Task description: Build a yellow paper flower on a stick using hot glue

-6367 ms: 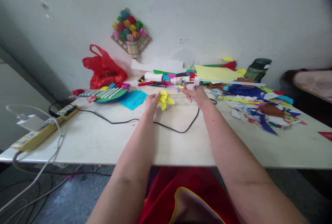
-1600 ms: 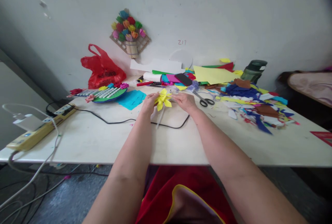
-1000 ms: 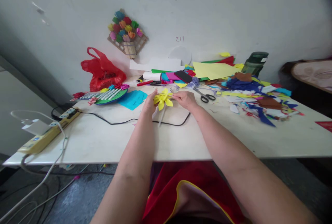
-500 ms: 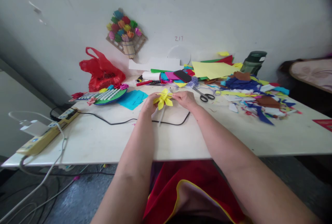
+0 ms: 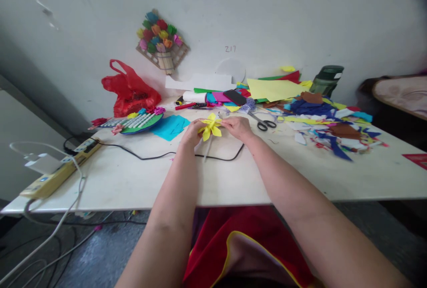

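A yellow paper flower point(image 5: 211, 128) with pointed petals is between my two hands, just above the table. My left hand point(image 5: 193, 131) is closed on its left side, and my right hand point(image 5: 237, 127) pinches a petal on its right side. Below the flower a thin pale stick point(image 5: 207, 149) slants down toward the table; whether it joins the flower is hidden. A black cable point(image 5: 222, 159) runs across the tabletop beneath. Blue paper sheets point(image 5: 171, 128) lie left of my left hand, and black-handled scissors point(image 5: 263, 123) lie right of my right hand.
Colored paper scraps point(image 5: 333, 123) heap on the right, near a green bottle point(image 5: 327, 81). A red plastic bag point(image 5: 131, 90), a craft piece point(image 5: 142, 123) and a power strip point(image 5: 63, 170) stand left. A phone point(image 5: 235, 98) lies behind my hands. The white table point(image 5: 230, 188) ends before me.
Almost nothing differs. The yellow flower has shifted very slightly to the left, and both hands keep their grip on it.
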Demonstrator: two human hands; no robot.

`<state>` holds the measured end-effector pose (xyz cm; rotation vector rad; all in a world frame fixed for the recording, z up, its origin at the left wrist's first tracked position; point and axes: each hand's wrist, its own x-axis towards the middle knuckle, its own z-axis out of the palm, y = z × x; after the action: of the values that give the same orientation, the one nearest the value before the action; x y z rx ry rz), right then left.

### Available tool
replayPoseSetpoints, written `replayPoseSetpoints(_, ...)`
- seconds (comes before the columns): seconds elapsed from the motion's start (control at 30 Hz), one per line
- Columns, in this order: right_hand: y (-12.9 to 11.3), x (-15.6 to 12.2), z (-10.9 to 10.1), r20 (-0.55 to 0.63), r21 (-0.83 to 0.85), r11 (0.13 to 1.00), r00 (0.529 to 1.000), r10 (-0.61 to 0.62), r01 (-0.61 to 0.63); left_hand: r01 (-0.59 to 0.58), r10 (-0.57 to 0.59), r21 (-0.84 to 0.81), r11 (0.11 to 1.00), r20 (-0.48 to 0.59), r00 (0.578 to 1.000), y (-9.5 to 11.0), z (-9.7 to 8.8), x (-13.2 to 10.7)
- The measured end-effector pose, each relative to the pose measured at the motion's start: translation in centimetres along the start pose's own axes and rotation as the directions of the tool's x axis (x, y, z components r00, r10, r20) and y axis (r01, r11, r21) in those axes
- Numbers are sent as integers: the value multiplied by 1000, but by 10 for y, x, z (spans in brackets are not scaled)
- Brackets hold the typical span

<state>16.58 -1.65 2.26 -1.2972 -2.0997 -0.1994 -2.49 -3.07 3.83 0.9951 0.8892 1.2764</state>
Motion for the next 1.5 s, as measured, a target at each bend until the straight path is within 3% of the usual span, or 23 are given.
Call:
replayPoseSetpoints(0.77,1,1,1,-26,-13,999,998,-52,52,-28,28,11,1000,-3,1000,-2,-3,3)
replayPoseSetpoints(1.0,-3,1,-4,19,2,1000,1000,-17,17,-28,28,23,999,-15,999,0,-1,1)
replayPoseSetpoints(1.27,0,1,-1,-17,1,999,999,-38,38,-45,45,44,998,0,999,-2,-3,2)
replayPoseSetpoints(1.5,2,0,-5,-20,33,999,1000,12,-11,-72,73,28,997,-58,996,1,-5,3)
